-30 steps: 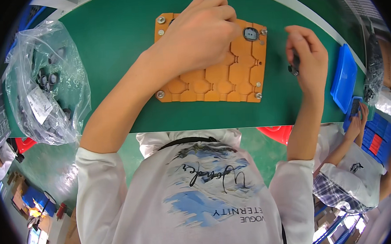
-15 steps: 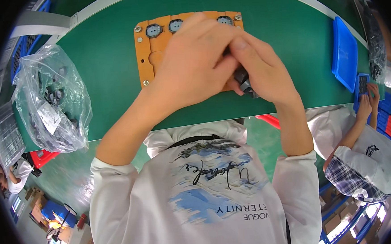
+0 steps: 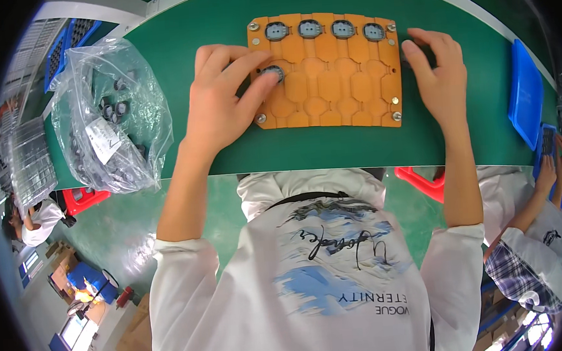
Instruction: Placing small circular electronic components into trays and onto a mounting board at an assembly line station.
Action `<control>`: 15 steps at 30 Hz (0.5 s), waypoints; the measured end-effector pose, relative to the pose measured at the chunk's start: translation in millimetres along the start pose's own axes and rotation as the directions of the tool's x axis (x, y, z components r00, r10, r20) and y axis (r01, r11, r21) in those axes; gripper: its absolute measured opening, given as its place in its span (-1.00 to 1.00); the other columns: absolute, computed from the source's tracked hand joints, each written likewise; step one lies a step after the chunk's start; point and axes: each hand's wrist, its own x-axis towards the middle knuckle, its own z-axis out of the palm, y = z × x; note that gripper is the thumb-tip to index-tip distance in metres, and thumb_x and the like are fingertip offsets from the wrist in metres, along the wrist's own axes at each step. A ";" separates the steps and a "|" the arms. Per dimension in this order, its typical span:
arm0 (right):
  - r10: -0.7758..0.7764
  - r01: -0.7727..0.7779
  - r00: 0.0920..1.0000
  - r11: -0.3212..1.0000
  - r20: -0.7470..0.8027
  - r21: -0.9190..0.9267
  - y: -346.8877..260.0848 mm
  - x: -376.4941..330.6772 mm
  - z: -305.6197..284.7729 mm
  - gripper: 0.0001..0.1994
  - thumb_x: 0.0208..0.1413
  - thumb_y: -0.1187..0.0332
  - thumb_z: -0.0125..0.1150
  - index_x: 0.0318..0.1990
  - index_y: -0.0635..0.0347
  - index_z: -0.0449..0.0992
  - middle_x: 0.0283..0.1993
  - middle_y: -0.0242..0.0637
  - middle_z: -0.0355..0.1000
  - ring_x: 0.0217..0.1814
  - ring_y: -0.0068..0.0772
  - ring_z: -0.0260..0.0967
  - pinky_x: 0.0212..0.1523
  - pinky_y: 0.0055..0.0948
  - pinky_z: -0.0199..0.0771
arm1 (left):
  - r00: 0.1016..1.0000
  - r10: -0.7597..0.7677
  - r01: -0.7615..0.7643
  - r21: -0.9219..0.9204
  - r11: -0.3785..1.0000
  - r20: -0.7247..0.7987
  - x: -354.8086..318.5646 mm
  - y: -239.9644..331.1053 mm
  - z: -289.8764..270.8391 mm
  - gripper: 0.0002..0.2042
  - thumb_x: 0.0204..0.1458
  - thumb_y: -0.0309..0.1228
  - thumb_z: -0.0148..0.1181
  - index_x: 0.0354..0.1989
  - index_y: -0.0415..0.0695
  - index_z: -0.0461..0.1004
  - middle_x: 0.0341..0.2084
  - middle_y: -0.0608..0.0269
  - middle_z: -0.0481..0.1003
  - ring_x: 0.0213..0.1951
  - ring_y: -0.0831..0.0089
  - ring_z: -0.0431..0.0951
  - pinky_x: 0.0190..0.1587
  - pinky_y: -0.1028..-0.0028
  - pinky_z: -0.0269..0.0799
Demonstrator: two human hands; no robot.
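Note:
An orange fixture plate (image 3: 335, 117) with rows of shaped recesses lies on the bench. Several grey-faced, dark-rimmed oval connectors (image 3: 310, 29) sit along its far row. At the left recess of the second row, my left hand (image 3: 225, 98) has its thumb and fingers on another such connector (image 3: 273, 73); the fingertips partly cover it. Beside the plate's right edge, my right hand (image 3: 439, 72) is curled with thumb and index finger bent. A dark sliver shows by that thumb's tip, too little to name.
On the left of the green bench (image 3: 228, 156) lies a clear plastic bag (image 3: 155, 119) of dark connectors. A blue tray (image 3: 525, 93) stands at the right. Past it, another person's hands (image 3: 554, 165) work near blue bins. A red stool (image 3: 420, 181) is below the bench edge.
My hands, together over the plate before, have parted to its left and right sides. A connector now shows under my left fingers in the second row. The whole view has shifted.

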 end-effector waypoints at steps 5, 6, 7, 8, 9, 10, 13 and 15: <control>0.268 -0.364 0.925 0.827 0.267 0.430 28.4 -3.4 -32.5 -0.72 0.24 0.37 0.18 0.07 0.20 0.56 0.17 -0.32 0.45 0.10 -0.47 0.37 0.14 -0.44 0.36 | 0.984 0.131 -0.130 -0.017 0.991 0.118 6.4 -5.2 2.4 -0.70 -0.09 -0.51 0.39 -0.11 -0.14 0.61 -0.21 0.25 0.53 -0.08 0.18 0.44 -0.05 0.31 0.48; 0.164 -0.275 0.951 0.840 0.263 0.468 36.2 -8.2 -34.7 -0.70 0.25 0.39 0.15 0.11 0.20 0.54 0.27 -0.32 0.38 0.13 -0.48 0.35 0.18 -0.45 0.34 | 0.984 0.137 -0.135 -0.032 0.990 0.112 8.0 -6.8 3.0 -0.70 -0.09 -0.51 0.39 -0.11 -0.14 0.61 -0.21 0.25 0.53 -0.08 0.18 0.44 -0.05 0.31 0.48; 0.137 -0.256 0.945 0.878 0.298 0.406 38.3 -12.2 -38.2 -0.69 0.24 0.33 0.18 0.10 0.16 0.55 0.30 -0.28 0.34 0.25 -0.36 0.33 0.22 -0.40 0.34 | 0.983 0.139 -0.134 -0.054 0.990 0.121 8.7 -7.7 3.5 -0.69 -0.10 -0.53 0.38 -0.11 -0.14 0.60 -0.20 0.25 0.53 -0.08 0.19 0.45 -0.07 0.32 0.48; 0.143 -0.258 0.944 0.883 0.298 0.392 38.7 -15.1 -39.6 -0.69 0.24 0.33 0.18 0.10 0.16 0.55 0.30 -0.28 0.34 0.25 -0.36 0.33 0.22 -0.40 0.34 | 0.981 0.142 -0.133 -0.076 0.988 0.131 9.8 -8.0 3.6 -0.68 -0.11 -0.55 0.38 -0.11 -0.14 0.60 -0.20 0.24 0.53 -0.07 0.19 0.46 -0.08 0.32 0.49; 0.127 -0.206 0.952 0.939 0.278 0.274 36.7 -17.1 -38.7 -0.69 0.24 0.32 0.19 0.11 0.15 0.55 0.29 -0.27 0.35 0.27 -0.31 0.31 0.24 -0.37 0.33 | 0.983 0.124 -0.112 -0.091 0.990 0.137 9.9 -5.4 1.3 -0.68 -0.11 -0.58 0.36 -0.12 -0.14 0.59 -0.20 0.26 0.53 -0.06 0.21 0.46 -0.10 0.33 0.50; 0.111 -0.154 0.959 0.976 0.260 0.151 33.0 -18.6 -38.7 -0.69 0.23 0.32 0.20 0.11 0.13 0.55 0.29 -0.25 0.35 0.29 -0.26 0.29 0.26 -0.34 0.31 | 0.982 0.129 -0.115 -0.104 0.988 0.137 9.6 -4.8 -0.7 -0.68 -0.11 -0.58 0.36 -0.12 -0.14 0.59 -0.20 0.26 0.53 -0.06 0.21 0.46 -0.10 0.33 0.50; 0.119 -0.141 0.957 0.988 0.266 0.067 26.0 -18.3 -44.0 -0.67 0.21 0.35 0.20 0.12 0.13 0.54 0.31 -0.26 0.33 0.33 -0.22 0.23 0.32 -0.31 0.23 | 0.983 0.104 -0.085 -0.128 0.988 0.153 8.2 -6.7 -2.8 -0.67 -0.10 -0.58 0.35 -0.09 -0.14 0.59 -0.18 0.25 0.53 -0.07 0.23 0.45 -0.10 0.33 0.49; 0.095 -0.102 0.963 0.995 0.253 0.015 23.3 -18.2 -42.2 -0.66 0.20 0.34 0.22 0.12 0.10 0.55 0.32 -0.26 0.32 0.34 -0.18 0.20 0.32 -0.28 0.23 | 0.984 0.103 -0.087 -0.111 0.990 0.147 6.0 -6.0 -0.2 -0.66 -0.10 -0.58 0.36 -0.08 -0.13 0.59 -0.17 0.25 0.52 -0.07 0.23 0.45 -0.07 0.33 0.48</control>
